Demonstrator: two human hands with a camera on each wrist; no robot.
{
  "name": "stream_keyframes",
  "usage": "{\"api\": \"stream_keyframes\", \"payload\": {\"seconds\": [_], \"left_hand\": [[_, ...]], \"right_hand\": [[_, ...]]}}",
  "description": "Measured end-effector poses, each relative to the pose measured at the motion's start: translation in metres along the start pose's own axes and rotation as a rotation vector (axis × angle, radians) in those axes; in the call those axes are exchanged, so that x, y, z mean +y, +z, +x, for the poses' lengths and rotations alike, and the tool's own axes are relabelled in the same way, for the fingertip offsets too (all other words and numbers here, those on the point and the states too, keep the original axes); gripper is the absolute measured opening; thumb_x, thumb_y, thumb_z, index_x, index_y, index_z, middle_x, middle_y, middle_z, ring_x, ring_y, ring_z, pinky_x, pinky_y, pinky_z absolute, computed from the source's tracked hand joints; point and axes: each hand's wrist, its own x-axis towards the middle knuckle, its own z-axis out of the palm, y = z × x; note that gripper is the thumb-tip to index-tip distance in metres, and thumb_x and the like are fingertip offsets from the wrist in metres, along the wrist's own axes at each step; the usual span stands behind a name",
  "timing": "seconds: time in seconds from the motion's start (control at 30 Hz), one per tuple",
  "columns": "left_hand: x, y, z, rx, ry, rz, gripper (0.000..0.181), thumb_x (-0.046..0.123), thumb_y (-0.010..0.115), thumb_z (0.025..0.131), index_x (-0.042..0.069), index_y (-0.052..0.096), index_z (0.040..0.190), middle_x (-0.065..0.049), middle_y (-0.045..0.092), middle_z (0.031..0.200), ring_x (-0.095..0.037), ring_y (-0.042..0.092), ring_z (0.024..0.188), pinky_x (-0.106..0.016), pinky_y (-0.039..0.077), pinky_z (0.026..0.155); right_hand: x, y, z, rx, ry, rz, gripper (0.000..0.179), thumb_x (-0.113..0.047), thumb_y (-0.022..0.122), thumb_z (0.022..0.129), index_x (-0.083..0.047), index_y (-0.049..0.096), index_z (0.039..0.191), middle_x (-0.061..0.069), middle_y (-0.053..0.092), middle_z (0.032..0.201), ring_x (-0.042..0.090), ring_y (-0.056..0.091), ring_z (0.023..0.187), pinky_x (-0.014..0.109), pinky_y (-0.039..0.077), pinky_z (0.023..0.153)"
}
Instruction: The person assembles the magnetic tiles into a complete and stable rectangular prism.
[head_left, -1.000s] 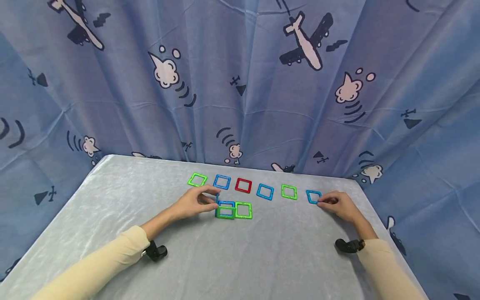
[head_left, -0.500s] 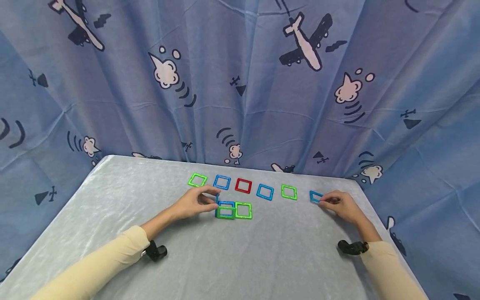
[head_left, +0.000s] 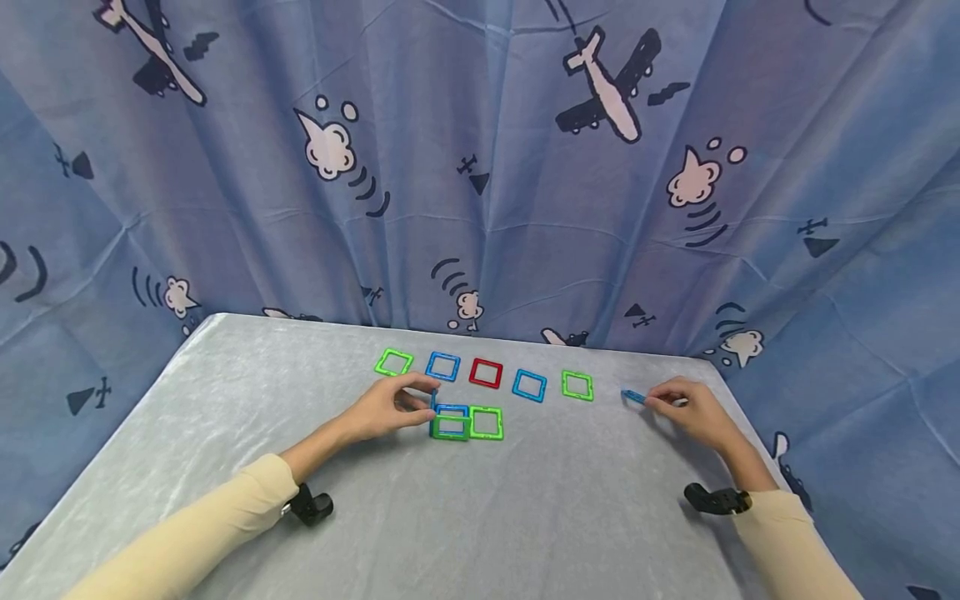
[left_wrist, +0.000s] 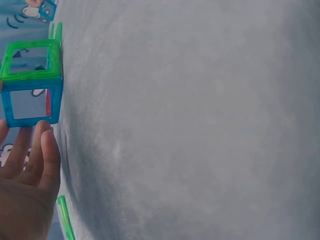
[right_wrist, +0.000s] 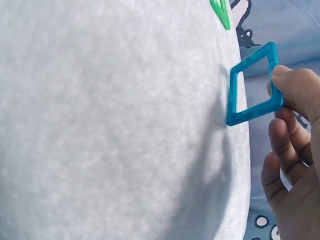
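Between thumb and fingertip, my right hand pinches one edge of a blue square magnetic tile. The tile is tilted and lifted off the table, its shadow falling beside it in the right wrist view. My left hand holds the upright blue side of a small magnetic-tile structure, fingers spread along its edge. A green tile stands at the front of that structure, over a blue tile lying flat. A flat green tile adjoins it on the right.
Behind the hands lies a row of loose square tiles: green, blue, red, blue and green. The grey cloth-covered table ends at a patterned blue curtain.
My right hand has raised and tilted the blue tile, which lay nearly flat before, and has shifted slightly right. My left hand and the structure stay in place.
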Motion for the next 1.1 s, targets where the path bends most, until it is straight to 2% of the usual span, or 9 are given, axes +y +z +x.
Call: {"api": "stream_keyframes", "payload": {"seconds": [0.47, 0.73, 0.93, 1.1], "left_hand": [[-0.002, 0.000, 0.002, -0.001, 0.010, 0.001, 0.052, 0.014, 0.077, 0.093, -0.003, 0.058, 0.138, -0.022, 0.061, 0.132, -0.022, 0.070, 0.102, -0.034, 0.057, 0.085], [0.001, 0.000, 0.001, -0.005, 0.006, -0.002, 0.052, 0.013, 0.077, 0.093, -0.003, 0.057, 0.139, -0.023, 0.061, 0.132, -0.022, 0.070, 0.102, -0.033, 0.057, 0.085], [0.001, 0.000, 0.000, -0.002, -0.004, 0.006, 0.051, 0.011, 0.077, 0.093, -0.002, 0.057, 0.139, -0.022, 0.061, 0.132, -0.021, 0.070, 0.102, -0.032, 0.056, 0.084], [0.001, 0.000, 0.001, 0.003, -0.009, 0.014, 0.051, 0.013, 0.077, 0.093, -0.002, 0.058, 0.138, -0.021, 0.061, 0.132, -0.020, 0.070, 0.102, -0.033, 0.057, 0.085]], "right_hand": [[-0.018, 0.000, 0.000, 0.014, -0.032, 0.005, 0.006, -0.006, 0.072, 0.096, -0.006, 0.077, 0.098, 0.004, 0.068, 0.094, 0.012, 0.060, 0.081, 0.025, 0.049, 0.066], [-0.025, 0.006, 0.003, 0.026, -0.077, 0.087, 0.009, 0.000, 0.069, 0.096, -0.003, 0.075, 0.102, 0.013, 0.071, 0.093, 0.018, 0.061, 0.069, 0.025, 0.049, 0.058], [-0.038, 0.012, 0.007, -0.010, -0.066, 0.146, 0.010, 0.004, 0.067, 0.096, 0.003, 0.074, 0.103, 0.018, 0.071, 0.094, 0.031, 0.068, 0.067, 0.028, 0.054, 0.060], [-0.044, 0.019, 0.011, -0.017, -0.054, 0.170, 0.009, 0.009, 0.068, 0.094, 0.008, 0.073, 0.101, 0.021, 0.071, 0.092, 0.029, 0.069, 0.066, 0.025, 0.055, 0.062]]}}
